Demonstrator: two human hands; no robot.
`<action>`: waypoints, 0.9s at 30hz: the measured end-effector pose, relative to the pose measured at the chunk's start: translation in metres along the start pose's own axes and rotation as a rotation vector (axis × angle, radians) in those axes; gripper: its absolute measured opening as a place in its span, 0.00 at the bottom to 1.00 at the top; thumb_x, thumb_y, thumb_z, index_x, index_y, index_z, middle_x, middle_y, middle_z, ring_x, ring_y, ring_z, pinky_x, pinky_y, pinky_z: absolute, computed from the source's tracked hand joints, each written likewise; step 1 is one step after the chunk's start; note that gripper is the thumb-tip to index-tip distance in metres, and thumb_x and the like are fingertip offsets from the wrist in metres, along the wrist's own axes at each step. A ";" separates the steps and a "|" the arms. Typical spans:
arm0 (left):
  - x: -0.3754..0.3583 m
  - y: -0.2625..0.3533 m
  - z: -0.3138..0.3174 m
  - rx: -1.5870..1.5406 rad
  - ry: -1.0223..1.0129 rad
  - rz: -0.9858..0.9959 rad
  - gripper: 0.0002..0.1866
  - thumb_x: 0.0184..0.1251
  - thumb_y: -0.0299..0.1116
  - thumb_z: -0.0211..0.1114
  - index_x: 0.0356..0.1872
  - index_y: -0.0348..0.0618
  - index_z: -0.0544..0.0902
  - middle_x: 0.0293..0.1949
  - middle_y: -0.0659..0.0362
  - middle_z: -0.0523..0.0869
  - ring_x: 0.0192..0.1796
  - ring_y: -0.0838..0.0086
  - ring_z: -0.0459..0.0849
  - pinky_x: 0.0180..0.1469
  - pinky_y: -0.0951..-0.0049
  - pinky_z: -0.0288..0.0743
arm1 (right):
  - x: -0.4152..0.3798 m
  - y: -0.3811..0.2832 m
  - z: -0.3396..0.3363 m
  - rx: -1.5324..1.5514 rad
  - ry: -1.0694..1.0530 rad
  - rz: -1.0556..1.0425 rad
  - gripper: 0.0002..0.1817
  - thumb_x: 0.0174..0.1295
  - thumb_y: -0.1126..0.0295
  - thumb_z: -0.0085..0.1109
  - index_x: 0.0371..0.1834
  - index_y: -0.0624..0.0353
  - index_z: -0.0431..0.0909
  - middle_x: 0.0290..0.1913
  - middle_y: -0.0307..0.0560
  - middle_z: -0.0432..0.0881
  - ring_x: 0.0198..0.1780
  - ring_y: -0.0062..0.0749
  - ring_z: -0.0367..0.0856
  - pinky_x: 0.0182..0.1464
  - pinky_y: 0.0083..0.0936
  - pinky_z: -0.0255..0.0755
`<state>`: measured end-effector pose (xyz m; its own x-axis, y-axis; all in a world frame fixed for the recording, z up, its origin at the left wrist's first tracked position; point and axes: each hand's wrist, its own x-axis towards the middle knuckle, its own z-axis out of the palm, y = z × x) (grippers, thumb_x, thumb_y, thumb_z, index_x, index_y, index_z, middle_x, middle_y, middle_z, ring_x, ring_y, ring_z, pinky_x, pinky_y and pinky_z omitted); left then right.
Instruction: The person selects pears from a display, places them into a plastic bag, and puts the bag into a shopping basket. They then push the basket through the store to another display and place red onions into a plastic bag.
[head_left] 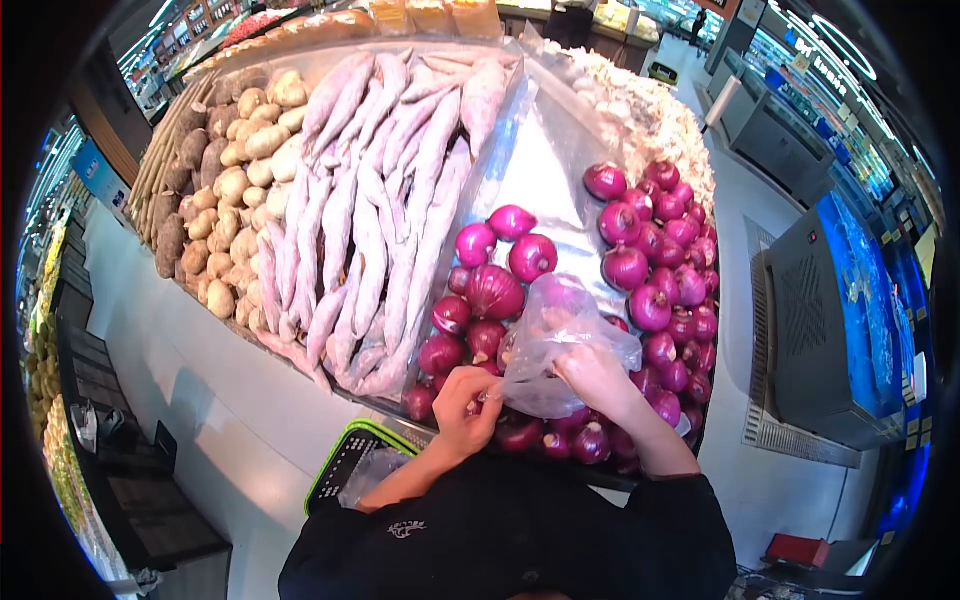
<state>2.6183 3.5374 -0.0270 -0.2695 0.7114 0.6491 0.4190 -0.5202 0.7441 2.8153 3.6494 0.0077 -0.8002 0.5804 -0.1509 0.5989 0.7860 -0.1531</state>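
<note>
A clear plastic bag (540, 385) is spread over the red onions (495, 292) in front of me. At its left edge my left hand (468, 412) is closed, thumb and fingertips pinching the film. My right hand (592, 376) is at the bag's mouth with its fingers curled into the film, partly hidden by it. Reddish purple shows through the upper part of the bag, over the onion pile. Red onions lie close around both hands, with a larger heap to the right of the bag.
Long pale yams (365, 215) and potatoes (235, 190) fill the left of the display; garlic (640, 110) lies at the back right. A green-rimmed black basket (335, 465) with plastic inside stands by my left arm. A grey cabinet (810, 320) stands across the aisle to the right.
</note>
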 end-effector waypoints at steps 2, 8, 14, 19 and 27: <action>0.005 0.000 -0.002 0.021 -0.008 -0.006 0.07 0.58 0.20 0.70 0.38 0.35 0.83 0.34 0.51 0.83 0.35 0.62 0.82 0.39 0.69 0.77 | 0.004 0.014 0.025 0.118 0.278 -0.084 0.13 0.64 0.68 0.56 0.50 0.59 0.81 0.49 0.56 0.83 0.49 0.44 0.83 0.50 0.38 0.76; 0.010 0.001 -0.001 0.037 -0.039 -0.007 0.07 0.58 0.21 0.69 0.38 0.35 0.83 0.35 0.52 0.82 0.37 0.63 0.82 0.41 0.69 0.77 | 0.006 0.021 0.043 0.130 0.185 -0.081 0.19 0.66 0.63 0.58 0.51 0.68 0.77 0.46 0.60 0.83 0.50 0.54 0.81 0.60 0.42 0.69; 0.009 0.004 0.005 0.009 -0.067 -0.001 0.07 0.59 0.21 0.69 0.38 0.36 0.82 0.36 0.53 0.82 0.36 0.64 0.81 0.40 0.69 0.77 | 0.010 0.023 0.074 -0.134 0.507 -0.191 0.17 0.68 0.62 0.57 0.49 0.66 0.79 0.39 0.59 0.84 0.43 0.55 0.82 0.50 0.41 0.75; 0.005 0.003 -0.002 0.020 -0.107 -0.010 0.06 0.60 0.22 0.68 0.38 0.36 0.82 0.36 0.54 0.81 0.36 0.66 0.81 0.39 0.70 0.76 | 0.018 0.011 0.067 0.542 0.330 0.240 0.14 0.64 0.67 0.57 0.49 0.64 0.81 0.36 0.55 0.85 0.39 0.52 0.83 0.42 0.43 0.76; 0.003 0.005 -0.010 0.024 -0.093 -0.090 0.07 0.61 0.23 0.69 0.39 0.37 0.83 0.38 0.54 0.81 0.37 0.67 0.81 0.39 0.71 0.76 | 0.019 0.017 0.074 0.018 0.415 -0.099 0.13 0.60 0.69 0.58 0.47 0.61 0.81 0.35 0.52 0.82 0.39 0.49 0.82 0.42 0.44 0.74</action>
<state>2.6109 3.5320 -0.0193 -0.2259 0.7962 0.5613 0.4180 -0.4412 0.7941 2.8128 3.6579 -0.0701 -0.7957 0.5417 0.2709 0.5160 0.8405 -0.1649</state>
